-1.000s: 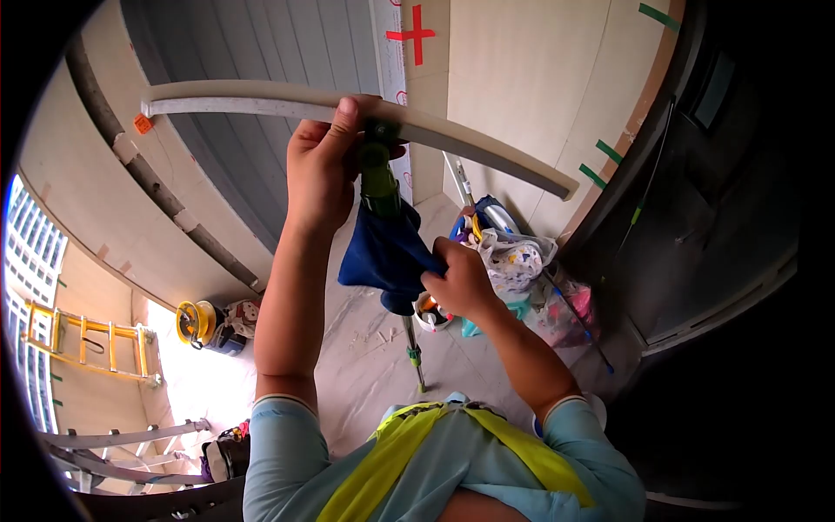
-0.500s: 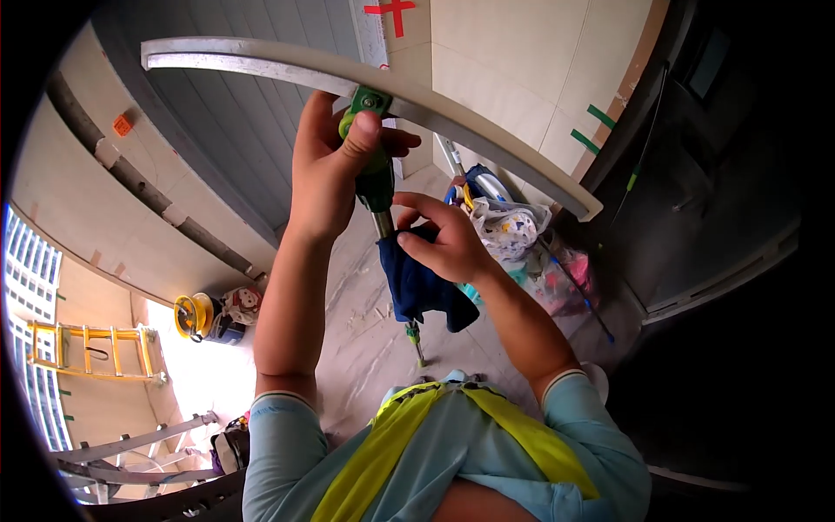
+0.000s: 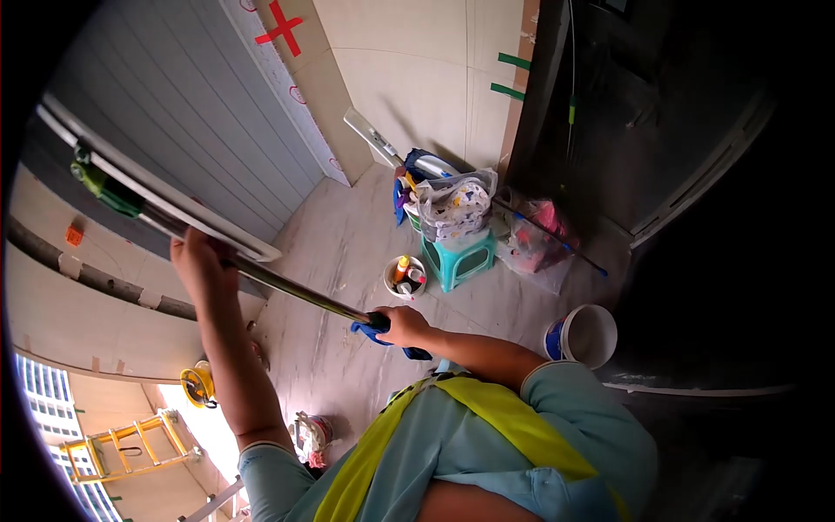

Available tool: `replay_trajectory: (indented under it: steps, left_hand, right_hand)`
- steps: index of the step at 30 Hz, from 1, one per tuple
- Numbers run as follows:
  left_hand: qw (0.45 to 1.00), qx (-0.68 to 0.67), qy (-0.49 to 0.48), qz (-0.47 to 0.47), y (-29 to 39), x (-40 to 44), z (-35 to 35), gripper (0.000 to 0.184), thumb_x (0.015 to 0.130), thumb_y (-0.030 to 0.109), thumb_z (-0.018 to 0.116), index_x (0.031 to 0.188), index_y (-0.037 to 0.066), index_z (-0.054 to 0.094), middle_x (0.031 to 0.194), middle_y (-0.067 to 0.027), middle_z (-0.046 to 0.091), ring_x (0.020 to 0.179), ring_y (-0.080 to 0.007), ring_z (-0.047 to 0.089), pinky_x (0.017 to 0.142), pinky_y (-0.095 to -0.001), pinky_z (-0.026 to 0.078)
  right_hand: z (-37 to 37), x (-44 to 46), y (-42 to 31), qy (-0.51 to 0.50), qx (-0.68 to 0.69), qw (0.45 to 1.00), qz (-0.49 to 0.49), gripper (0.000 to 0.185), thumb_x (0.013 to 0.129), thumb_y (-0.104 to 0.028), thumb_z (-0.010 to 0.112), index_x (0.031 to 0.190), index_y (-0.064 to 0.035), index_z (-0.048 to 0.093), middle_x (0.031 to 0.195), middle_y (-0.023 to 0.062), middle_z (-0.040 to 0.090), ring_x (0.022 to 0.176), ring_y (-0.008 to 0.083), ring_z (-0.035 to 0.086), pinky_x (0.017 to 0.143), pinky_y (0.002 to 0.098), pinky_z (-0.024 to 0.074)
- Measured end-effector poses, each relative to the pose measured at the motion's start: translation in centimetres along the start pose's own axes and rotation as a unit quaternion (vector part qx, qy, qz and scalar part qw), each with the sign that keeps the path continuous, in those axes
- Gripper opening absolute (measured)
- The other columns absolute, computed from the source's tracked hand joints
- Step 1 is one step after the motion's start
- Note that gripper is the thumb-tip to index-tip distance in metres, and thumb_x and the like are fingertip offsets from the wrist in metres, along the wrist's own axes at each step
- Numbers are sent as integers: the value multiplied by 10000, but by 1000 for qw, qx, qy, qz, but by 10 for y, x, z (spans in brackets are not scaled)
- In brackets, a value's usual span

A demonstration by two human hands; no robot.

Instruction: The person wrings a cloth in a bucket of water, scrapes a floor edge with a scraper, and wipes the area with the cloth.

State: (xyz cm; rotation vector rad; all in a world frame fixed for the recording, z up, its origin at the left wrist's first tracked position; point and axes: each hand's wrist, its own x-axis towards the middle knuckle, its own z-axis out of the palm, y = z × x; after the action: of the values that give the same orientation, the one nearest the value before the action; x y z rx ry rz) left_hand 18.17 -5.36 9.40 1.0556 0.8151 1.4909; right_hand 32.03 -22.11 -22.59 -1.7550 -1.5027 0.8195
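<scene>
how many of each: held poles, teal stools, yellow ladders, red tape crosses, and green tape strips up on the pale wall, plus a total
held pole: 1
teal stool: 1
yellow ladder: 1
red tape cross: 1
green tape strips on the pale wall: 2
total: 6

There is room to pass over the floor [image 3: 326, 230] between the pole [image 3: 300, 290] and the small tub [image 3: 390, 284] of bottles. Beyond the tub, the stool [image 3: 456, 271], bulky plastic bags [image 3: 454, 209] and a slanting blue rod [image 3: 557, 238] crowd the way, with a white bucket [image 3: 570, 337] farther right. On the left, the pole and long bar [image 3: 156, 189] cross in front of the grey wall [image 3: 191, 104].
</scene>
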Motion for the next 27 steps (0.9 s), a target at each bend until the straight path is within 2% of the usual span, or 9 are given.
replay_trajectory:
  steps: [5,8,9,11,15,19,21,23,27]
  left_hand:
    - [994,24,102,24,55,7,7,271,916,204,591,688,123,467,566,54,374,458,-56,301,423,-238,263]
    - [997,-61,-30,-24,39,3,-13,260,938,255,574,735,118,487,561,50,303,454,-61,228,447,-234,223]
    - [999,-38,22,-26,37,-15,3,237,943,236,561,750,120,488,566,44,300,467,-69,244,478,-239,252]
    - [996,-66,-58,-13,32,-19,-9,157,935,215,561,817,112,556,592,46,391,505,-78,314,515,-249,291]
    - [996,-6,82,33,50,14,-35,151,932,210,539,994,134,653,799,40,596,615,-121,473,634,-266,423]
    - [987,21,137,79,111,11,-30,190,954,243,515,828,118,585,674,7,515,592,-121,438,625,-254,407]
    - [994,-16,-105,39,154,63,-114,275,959,228,507,724,91,468,602,4,394,553,-127,363,589,-259,371]
    - [982,3,-190,13,199,86,-154,275,952,183,514,729,72,397,612,-24,303,566,-134,315,580,-269,339]
    - [991,-37,-120,-39,298,125,-252,149,929,58,440,785,32,414,668,-30,322,611,-146,361,609,-293,362]
  right_hand:
    - [-49,6,-44,17,-43,998,-53,583,702,-201,751,1226,-99,518,1002,168,639,881,332,636,751,419,511]
    - [-62,10,-69,58,4,990,-126,630,700,-223,768,1247,-82,487,985,167,609,856,332,631,739,408,514]
    - [-68,14,-81,48,-11,992,-118,578,704,-247,768,1199,-73,527,950,161,607,832,331,633,730,403,516]
    - [-63,30,-71,-29,-109,991,-72,359,709,-310,757,926,-50,637,902,175,590,774,317,642,680,393,531]
    - [-61,25,-44,38,-115,992,-37,327,721,-248,722,945,-35,615,890,188,607,771,325,652,658,400,536]
    - [-53,7,25,-9,-93,993,71,221,770,-140,614,966,-38,599,835,171,653,785,344,656,670,447,528]
    - [-50,-2,73,-29,-143,980,137,214,790,-140,592,977,-37,594,865,178,653,805,347,652,676,455,521]
    - [-41,-22,141,66,-88,975,193,265,805,-158,585,1039,-35,568,921,198,652,879,387,631,751,478,508]
    - [-73,-70,241,179,11,845,503,566,626,-201,749,1095,29,533,1007,231,649,969,383,623,833,421,502]
